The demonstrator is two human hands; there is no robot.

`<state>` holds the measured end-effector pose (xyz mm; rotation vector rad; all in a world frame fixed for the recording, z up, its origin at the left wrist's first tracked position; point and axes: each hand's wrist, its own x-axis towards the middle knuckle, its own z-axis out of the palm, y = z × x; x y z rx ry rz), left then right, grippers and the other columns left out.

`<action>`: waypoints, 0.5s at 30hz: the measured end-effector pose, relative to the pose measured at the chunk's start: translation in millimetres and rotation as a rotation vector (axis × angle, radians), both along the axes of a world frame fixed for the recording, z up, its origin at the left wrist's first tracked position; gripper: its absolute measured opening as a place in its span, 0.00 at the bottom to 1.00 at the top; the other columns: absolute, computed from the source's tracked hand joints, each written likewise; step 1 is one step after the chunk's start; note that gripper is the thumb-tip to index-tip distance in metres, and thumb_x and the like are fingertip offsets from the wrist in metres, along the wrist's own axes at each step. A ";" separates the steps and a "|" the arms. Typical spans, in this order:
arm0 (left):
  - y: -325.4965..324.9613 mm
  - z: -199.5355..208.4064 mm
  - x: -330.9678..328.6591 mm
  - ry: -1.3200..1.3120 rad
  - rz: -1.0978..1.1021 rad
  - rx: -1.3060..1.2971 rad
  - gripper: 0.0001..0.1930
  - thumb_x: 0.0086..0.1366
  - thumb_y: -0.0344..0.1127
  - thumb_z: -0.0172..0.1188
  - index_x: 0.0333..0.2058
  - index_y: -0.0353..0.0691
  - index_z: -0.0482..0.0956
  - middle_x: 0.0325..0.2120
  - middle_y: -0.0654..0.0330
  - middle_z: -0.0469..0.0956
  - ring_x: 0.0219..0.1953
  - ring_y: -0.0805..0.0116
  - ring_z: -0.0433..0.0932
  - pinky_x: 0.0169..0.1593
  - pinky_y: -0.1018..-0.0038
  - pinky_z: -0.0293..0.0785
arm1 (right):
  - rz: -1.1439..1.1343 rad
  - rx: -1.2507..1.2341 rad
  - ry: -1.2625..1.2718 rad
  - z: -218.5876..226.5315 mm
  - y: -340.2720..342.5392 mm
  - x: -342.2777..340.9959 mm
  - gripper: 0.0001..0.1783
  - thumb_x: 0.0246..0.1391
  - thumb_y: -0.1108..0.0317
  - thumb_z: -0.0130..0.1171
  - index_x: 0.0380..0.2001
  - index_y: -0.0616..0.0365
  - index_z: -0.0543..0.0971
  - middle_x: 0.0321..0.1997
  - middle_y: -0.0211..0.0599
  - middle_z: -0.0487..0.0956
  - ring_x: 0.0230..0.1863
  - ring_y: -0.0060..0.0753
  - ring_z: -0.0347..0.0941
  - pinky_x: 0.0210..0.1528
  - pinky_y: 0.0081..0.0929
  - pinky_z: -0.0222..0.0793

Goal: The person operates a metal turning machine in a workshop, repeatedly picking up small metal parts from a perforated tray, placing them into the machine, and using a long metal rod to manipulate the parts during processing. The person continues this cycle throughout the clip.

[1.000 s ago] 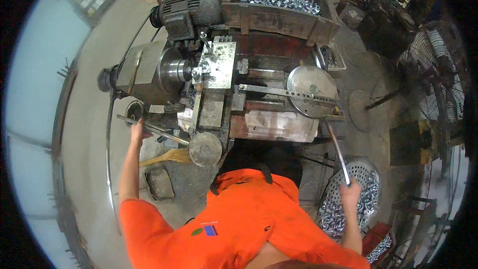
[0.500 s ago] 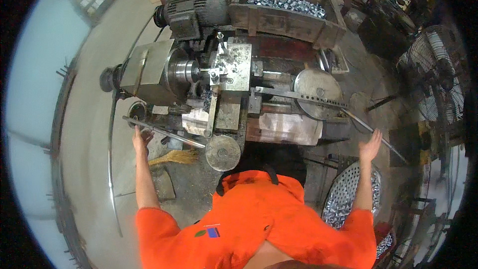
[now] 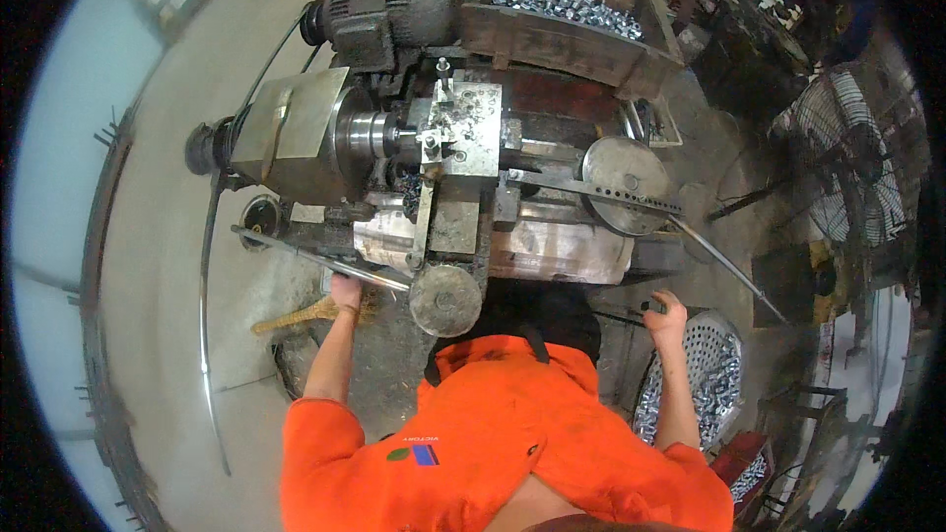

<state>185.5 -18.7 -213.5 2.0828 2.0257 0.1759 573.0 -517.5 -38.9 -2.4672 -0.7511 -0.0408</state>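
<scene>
My left hand (image 3: 345, 292) is just below the long steel lever bar (image 3: 305, 254), beside the round steel disc (image 3: 445, 300) at the bar's right end. Its fingers are hidden, so what they touch does not show. At the right, the fingers of my right hand (image 3: 670, 317) curl in around a small black knob (image 3: 647, 306) at the end of a thin dark rod. Ahead stands a lathe-like machine with a shiny chuck (image 3: 371, 135) and a steel tool block (image 3: 471, 128). A larger disc (image 3: 628, 180) with a second lever bar (image 3: 724, 261) sits at its right.
A wooden box (image 3: 552, 44) of small metal parts stands behind the machine, beside an electric motor (image 3: 394, 15). Low at the right is a perforated basket (image 3: 698, 335) with more parts. A straw broom (image 3: 296, 317) lies at the left; a caged fan (image 3: 847, 158) stands far right.
Both hands have moved inward, off the ends of the two lever bars. The left is now under its bar near the disc; the right has come down to the black knob.
</scene>
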 end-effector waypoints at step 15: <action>36.8 116.0 -78.2 0.063 -0.435 -0.095 0.21 0.54 0.49 0.58 0.42 0.42 0.77 0.27 0.49 0.78 0.34 0.51 0.77 0.37 0.61 0.72 | 0.522 0.200 -0.114 138.9 201.1 27.0 0.20 0.29 0.75 0.54 0.33 0.61 0.78 0.34 0.45 0.78 0.38 0.41 0.75 0.42 0.29 0.69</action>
